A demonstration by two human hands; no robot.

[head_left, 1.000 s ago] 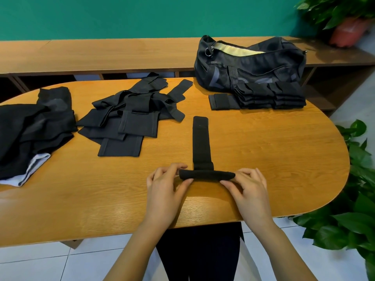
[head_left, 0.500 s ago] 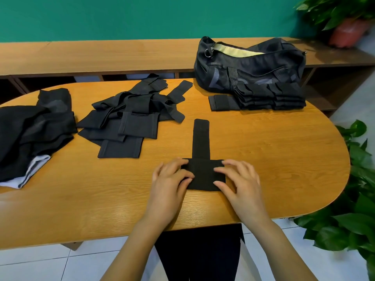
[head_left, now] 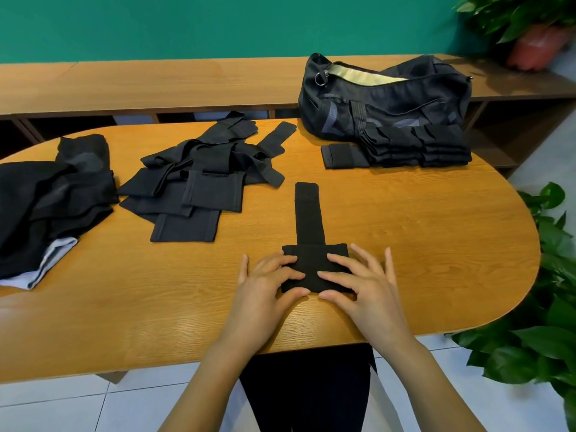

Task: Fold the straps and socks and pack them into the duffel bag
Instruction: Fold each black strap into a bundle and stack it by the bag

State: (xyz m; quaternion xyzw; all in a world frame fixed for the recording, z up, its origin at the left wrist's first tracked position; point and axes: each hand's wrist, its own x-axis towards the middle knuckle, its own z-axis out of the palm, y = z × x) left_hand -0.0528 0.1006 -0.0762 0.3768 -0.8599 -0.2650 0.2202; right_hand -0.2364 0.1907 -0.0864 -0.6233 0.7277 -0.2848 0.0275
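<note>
Both hands are flat on one black strap (head_left: 308, 213). Left hand (head_left: 265, 285) and right hand (head_left: 364, 285) lie side by side, fingers straight and spread, tips pressing down the strap's wide folded end, thumbs at its near edge. Nothing is gripped or pinched, only pressed.

The wide end is directly under the fingertips, close to the near rim of the table (head_left: 420, 244). The narrow tail runs straight out ahead of the fingertips, away from the person, flat on the wood. So the long axis points forward from between the two hands, with the wide block crosswise to it. The tail's base sits midway, neither hand clearly nearer.

Judgement: the step in hand is flattening the fold. The next move likely works along that forward axis, tail brought back or block turned over onto it.

Duffel bag (head_left: 383, 101) is far ahead on the right hand's side, zip open, pale lining showing; the right hand is nearer. Folded stack (head_left: 414, 145) of straps sits against its front. Loose straps (head_left: 199, 179) lie ahead of the left hand. Dark fabric heap (head_left: 46, 201) is far out to the left hand's side; socks or not, cannot tell.

No brand, label or writing is readable.
</note>
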